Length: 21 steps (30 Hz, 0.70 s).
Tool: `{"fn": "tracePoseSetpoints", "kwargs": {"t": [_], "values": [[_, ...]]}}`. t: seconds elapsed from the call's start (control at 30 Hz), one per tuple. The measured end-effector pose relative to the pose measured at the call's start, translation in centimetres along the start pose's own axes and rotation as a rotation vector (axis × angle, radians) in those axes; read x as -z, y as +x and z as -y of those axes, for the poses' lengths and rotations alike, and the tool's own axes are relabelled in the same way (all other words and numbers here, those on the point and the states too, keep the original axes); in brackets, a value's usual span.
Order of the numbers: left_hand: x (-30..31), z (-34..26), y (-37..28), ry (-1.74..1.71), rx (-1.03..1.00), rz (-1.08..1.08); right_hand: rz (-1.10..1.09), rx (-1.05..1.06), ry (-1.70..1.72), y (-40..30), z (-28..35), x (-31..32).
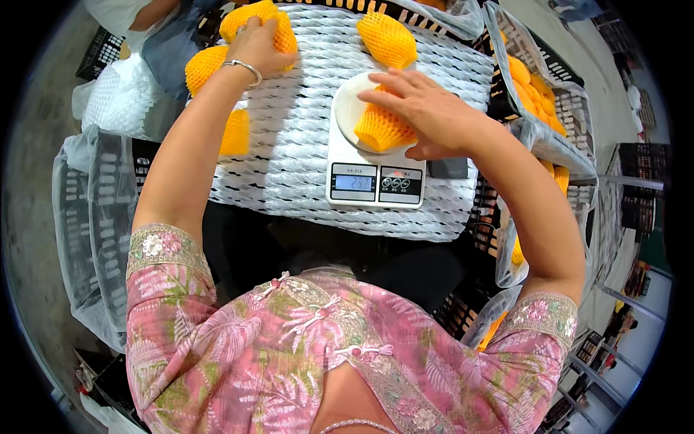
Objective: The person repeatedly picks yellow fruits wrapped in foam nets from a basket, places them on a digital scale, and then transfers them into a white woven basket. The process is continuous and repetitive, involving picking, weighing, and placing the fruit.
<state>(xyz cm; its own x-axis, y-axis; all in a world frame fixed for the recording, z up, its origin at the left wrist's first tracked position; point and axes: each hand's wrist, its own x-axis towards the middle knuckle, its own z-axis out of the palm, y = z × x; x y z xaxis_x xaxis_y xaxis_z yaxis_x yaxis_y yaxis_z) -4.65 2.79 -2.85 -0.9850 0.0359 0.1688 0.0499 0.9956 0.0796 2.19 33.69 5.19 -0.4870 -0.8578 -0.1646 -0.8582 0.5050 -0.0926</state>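
Note:
My left hand (pixel 255 50), wearing a bracelet and a ring, grips a piece in yellow foam netting (pixel 284 40) at the table's far left. Another netted piece (pixel 233 20) lies against it, and one more (pixel 205 68) sits nearer my wrist. On the round plate of a white digital kitchen scale (pixel 375 190) rests a yellow-netted piece (pixel 382 127). Over it my right hand (pixel 428 111) is spread, fingers apart; whether it touches the netting is unclear. Beyond the scale lies a further netted piece (pixel 386 40). What the netting wraps is hidden.
White padded sheeting (pixel 293 135) covers the work surface. A flat yellow piece (pixel 236 133) lies beside my left forearm. Lined black crates (pixel 542 59) with yellow-netted pieces stand at right. Another lined crate (pixel 92 217) and white foam netting (pixel 122 100) are at left, near another person's arm (pixel 152 13).

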Motion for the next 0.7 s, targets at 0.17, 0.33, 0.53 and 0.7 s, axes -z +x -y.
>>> {"fn": "tracePoseSetpoints", "kwargs": {"t": [0.17, 0.33, 0.53, 0.7], "values": [[-0.5, 0.5, -1.1, -0.087, 0.129, -0.001, -0.043, -0.072, 0.229, 1.7, 0.2, 0.2], [1.0, -2.1, -1.0, -0.376, -0.227, -0.321, -0.454, -0.239, 0.897, -3.6, -2.2, -2.5], [5.5, -12.0, -8.6, -0.571, -0.578, 0.120, -0.958, -0.455, 1.690, -19.8, -3.6, -4.2], [6.8, -14.8, -9.4, -0.809, -0.509, 0.318, -1.216, -1.078, 1.256, -35.7, -9.7, -7.3]]}}
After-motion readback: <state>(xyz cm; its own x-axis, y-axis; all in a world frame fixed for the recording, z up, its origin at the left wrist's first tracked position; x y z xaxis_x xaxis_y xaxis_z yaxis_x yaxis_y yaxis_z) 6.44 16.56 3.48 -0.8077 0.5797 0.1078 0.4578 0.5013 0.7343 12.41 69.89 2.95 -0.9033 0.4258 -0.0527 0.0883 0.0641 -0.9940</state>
